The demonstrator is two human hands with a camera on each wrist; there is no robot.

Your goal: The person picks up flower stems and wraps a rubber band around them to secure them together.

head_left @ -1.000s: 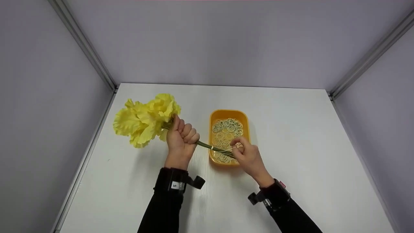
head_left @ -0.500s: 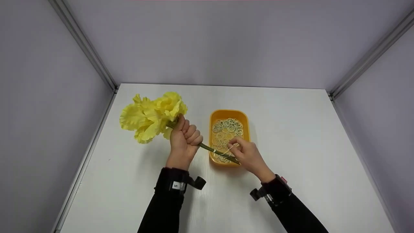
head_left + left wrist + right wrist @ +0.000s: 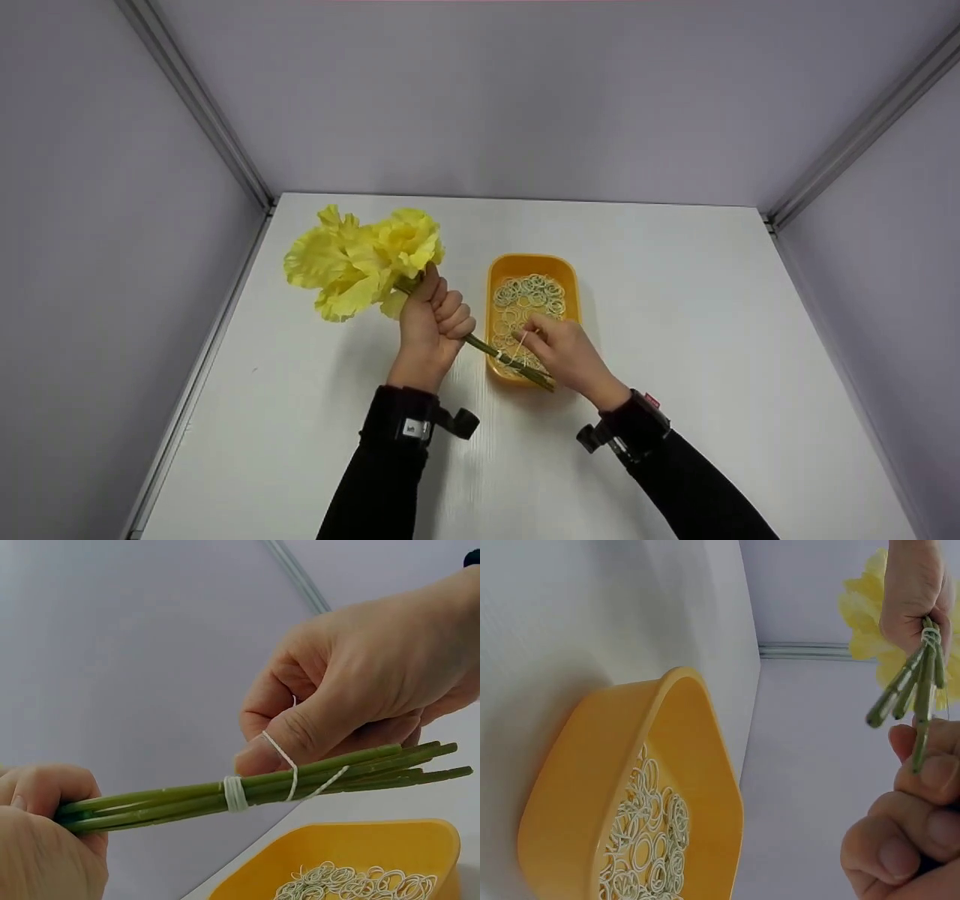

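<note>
Left hand [image 3: 431, 324] grips the bundle of green stems [image 3: 247, 791] in a closed fist just under the yellow flower heads [image 3: 360, 259], fingers wrapped fully round; blooms point toward 10 o'clock from the fist, stem ends toward 4 o'clock. Right hand [image 3: 566, 354] has thumb and forefinger curled, pinching a pale rubber band [image 3: 289, 765]: in the left wrist view the band runs over the thumb tip and down round the stems, drawn taut, and a tight turn of band [image 3: 235, 793] sits further along the stems toward the left fist. The bundle is held in the air above the near end of the orange tray [image 3: 570, 281], which lies at 3 o'clock of the left hand on the white bench [image 3: 712, 315] and holds a loose heap of spare rubber bands [image 3: 529, 296]. Grey partition walls stand round the bench on three sides. Risks, as judged from this state: the stretched loop rides only on the thumb tip, so a small roll of the thumb could let it snap off and undo the turn. Over-pulling could break the thin band. The stem ends are uneven and slightly splayed, so a loop passed over them could miss one stem. If the left fist slackens under the pull, the stems could slide or twist in the bundle.
</note>
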